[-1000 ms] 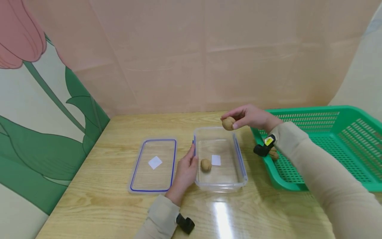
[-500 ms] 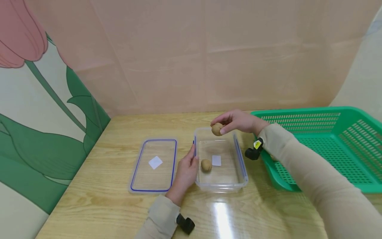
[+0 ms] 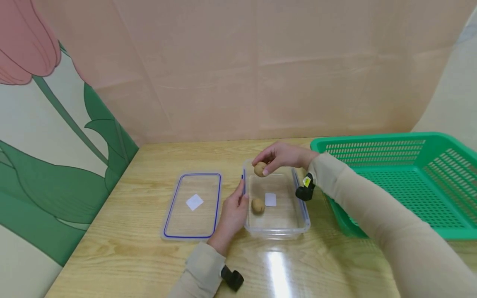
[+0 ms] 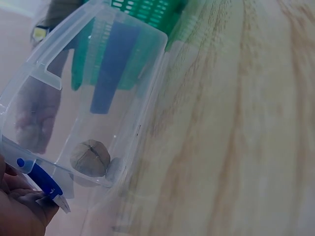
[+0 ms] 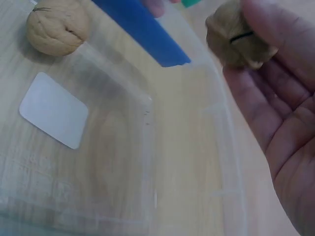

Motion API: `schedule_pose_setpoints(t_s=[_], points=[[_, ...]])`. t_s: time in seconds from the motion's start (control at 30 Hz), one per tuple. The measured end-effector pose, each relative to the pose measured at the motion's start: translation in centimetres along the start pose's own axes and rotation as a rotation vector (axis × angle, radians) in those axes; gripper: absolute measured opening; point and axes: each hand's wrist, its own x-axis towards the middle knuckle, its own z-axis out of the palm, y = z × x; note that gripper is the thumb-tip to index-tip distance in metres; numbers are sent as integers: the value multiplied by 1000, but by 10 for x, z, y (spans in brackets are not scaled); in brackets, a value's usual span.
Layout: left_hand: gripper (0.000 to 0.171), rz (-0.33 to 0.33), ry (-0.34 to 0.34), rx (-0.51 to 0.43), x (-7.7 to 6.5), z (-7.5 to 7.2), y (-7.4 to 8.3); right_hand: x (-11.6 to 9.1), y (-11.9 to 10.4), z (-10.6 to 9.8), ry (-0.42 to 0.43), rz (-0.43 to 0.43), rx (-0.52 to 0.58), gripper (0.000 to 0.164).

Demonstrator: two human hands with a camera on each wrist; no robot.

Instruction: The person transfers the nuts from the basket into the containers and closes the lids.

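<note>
In the head view my right hand (image 3: 285,157) pinches a walnut (image 3: 260,169) between thumb and fingers, over the far left part of a clear plastic food container (image 3: 277,230). The right wrist view shows this walnut (image 5: 238,37) from close up, with a dark slit along its seam. Another walnut (image 3: 258,205) lies inside the container, near its left wall, beside a white square label (image 3: 270,199). Against the container's left side rests my left hand (image 3: 234,213), its fingers extended at the blue-edged latch (image 4: 44,180).
The blue-rimmed lid (image 3: 190,238) lies flat on the wooden table (image 3: 123,248), left of the container, with a white square on it. To the right stands a green perforated basket (image 3: 406,198), partly behind my right sleeve. A pinkish sheet (image 3: 238,74) covers the wall behind.
My right hand has carried the walnut leftward and lower, from the container's far right corner to its far left. A walnut in the basket is now hidden by the sleeve. The left hand stays put.
</note>
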Motion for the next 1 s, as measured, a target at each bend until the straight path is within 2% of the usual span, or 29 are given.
schedule_pose_setpoints(t_s=[0.3,0.6,0.77,1.0], points=[[48,-6,-11,-8,0,2,-2,19,7,17,-12,46,-68,46],[49,-33,-19,-9,1,2,2,28,17,32,-119,136,-108,40],[49,-27,1,-2,-1,3,3,31,20,36,-137,121,-132,39],[48,-1,21,-2,-1,2,4,32,18,38,-140,67,-261,38]])
